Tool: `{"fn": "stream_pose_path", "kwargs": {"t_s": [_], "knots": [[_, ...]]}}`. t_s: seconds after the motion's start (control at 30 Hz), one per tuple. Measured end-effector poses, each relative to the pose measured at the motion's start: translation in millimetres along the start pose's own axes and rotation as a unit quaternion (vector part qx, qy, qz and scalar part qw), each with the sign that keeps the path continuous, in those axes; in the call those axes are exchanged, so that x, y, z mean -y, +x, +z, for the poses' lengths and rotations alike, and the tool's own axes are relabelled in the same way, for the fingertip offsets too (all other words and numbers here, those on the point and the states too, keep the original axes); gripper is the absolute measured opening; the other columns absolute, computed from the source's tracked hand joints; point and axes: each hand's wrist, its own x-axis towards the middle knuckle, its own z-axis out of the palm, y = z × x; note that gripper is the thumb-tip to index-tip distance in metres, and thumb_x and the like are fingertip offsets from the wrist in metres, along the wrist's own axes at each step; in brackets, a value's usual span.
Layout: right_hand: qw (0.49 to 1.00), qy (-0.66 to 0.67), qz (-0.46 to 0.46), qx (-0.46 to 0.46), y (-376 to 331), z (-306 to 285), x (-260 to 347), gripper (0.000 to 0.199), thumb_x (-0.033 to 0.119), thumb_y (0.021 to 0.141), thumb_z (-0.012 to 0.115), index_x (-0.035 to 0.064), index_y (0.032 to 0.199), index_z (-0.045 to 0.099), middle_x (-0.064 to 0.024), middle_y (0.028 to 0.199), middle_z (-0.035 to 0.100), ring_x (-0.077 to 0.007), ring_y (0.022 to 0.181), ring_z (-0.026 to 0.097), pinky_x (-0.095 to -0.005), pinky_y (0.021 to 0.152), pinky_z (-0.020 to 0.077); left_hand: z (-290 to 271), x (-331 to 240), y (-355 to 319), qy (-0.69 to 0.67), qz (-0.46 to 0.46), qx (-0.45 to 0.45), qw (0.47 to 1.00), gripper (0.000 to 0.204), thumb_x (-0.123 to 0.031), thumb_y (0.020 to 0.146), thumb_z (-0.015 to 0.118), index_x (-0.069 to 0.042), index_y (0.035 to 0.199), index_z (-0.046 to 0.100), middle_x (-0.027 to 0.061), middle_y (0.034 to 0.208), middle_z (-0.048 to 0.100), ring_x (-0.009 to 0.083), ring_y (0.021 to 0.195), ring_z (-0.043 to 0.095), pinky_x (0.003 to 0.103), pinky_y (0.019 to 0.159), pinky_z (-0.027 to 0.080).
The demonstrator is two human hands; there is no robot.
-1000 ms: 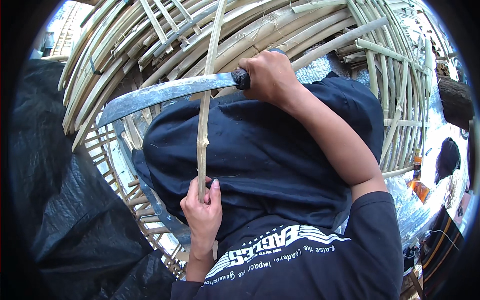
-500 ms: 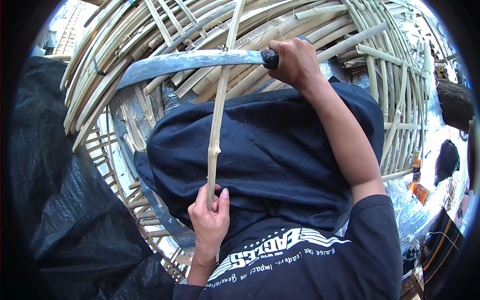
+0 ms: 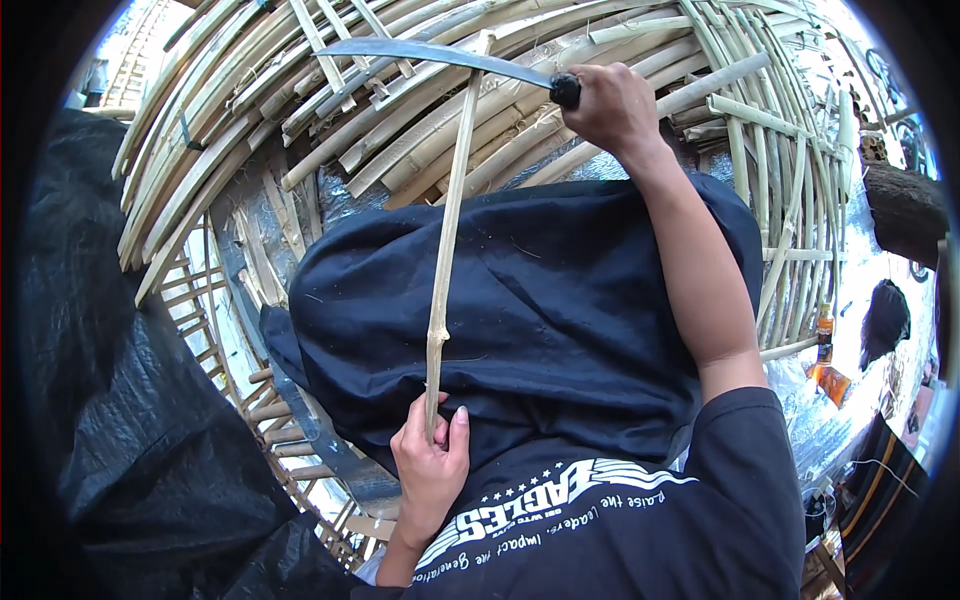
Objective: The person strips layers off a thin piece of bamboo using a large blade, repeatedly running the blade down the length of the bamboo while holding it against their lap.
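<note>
My left hand (image 3: 432,450) is closed round the lower end of a long bamboo strip (image 3: 452,220), close to my shirt. The strip runs up and away over the dark cloth (image 3: 520,290) on my lap, with a knot in its lower part. My right hand (image 3: 614,112) grips the black handle of a machete (image 3: 420,50). Its long curved blade points left and lies across the strip near its far end; whether it cuts in there I cannot tell.
Many bamboo strips (image 3: 420,165) lie in a curved pile beyond my lap. At the right stand bundled slats (image 3: 790,190) and a bottle of amber liquid (image 3: 825,345). A black plastic sheet (image 3: 130,400) covers the left side, beside a bamboo lattice (image 3: 290,437).
The machete has moved away from me along the strip towards its far end, and its blade now shows narrower. My left hand has drawn slightly nearer to me with the strip.
</note>
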Motion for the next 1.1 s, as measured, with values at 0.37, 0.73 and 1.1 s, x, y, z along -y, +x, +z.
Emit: {"fn": "stream_pose_path", "kwargs": {"t_s": [0.37, 0.73, 1.1], "knots": [[0.977, 0.068, -0.178, 0.092, -42, 25, 59, 0.016, 0.021, 0.069, 0.074, 0.0094, 0.079, 0.072, -0.0162, 0.071, 0.071, -0.0366, 0.069, 0.073, -0.0462, 0.065, 0.0586, -1, 7, 15, -0.004, -0.016, -0.028, 0.999, 0.035, -0.01, 0.095, 0.071, 0.009, 0.123, 0.062, 0.0002, 0.065, 0.047, 0.0055, 0.056, 0.041, 0.025, 0.05, 0.036], [0.958, 0.165, -0.186, 0.141, -71, 5, 89, 0.021, 0.021, 0.065, 0.075, 0.0078, 0.08, 0.071, -0.0185, 0.073, 0.07, -0.0379, 0.072, 0.072, -0.0479, 0.068, 0.0585, 1, 7, 40, -0.228, -0.092, -0.019, 0.969, 0.032, -0.018, 0.11, 0.052, 0.005, 0.13, 0.06, -0.0048, 0.074, 0.049, -0.0014, 0.057, 0.037, 0.018, 0.048, 0.026], [0.951, 0.23, -0.175, 0.109, -75, -10, 94, 0.019, 0.02, 0.065, 0.074, 0.0071, 0.077, 0.068, -0.0167, 0.068, 0.068, -0.0374, 0.068, 0.071, -0.0487, 0.064, 0.0569, 4, -24, 62, -0.252, -0.056, -0.004, 0.966, 0.035, -0.021, 0.111, 0.05, 0.003, 0.133, 0.06, -0.0077, 0.07, 0.041, -0.0033, 0.053, 0.03, 0.017, 0.046, 0.02]]}}
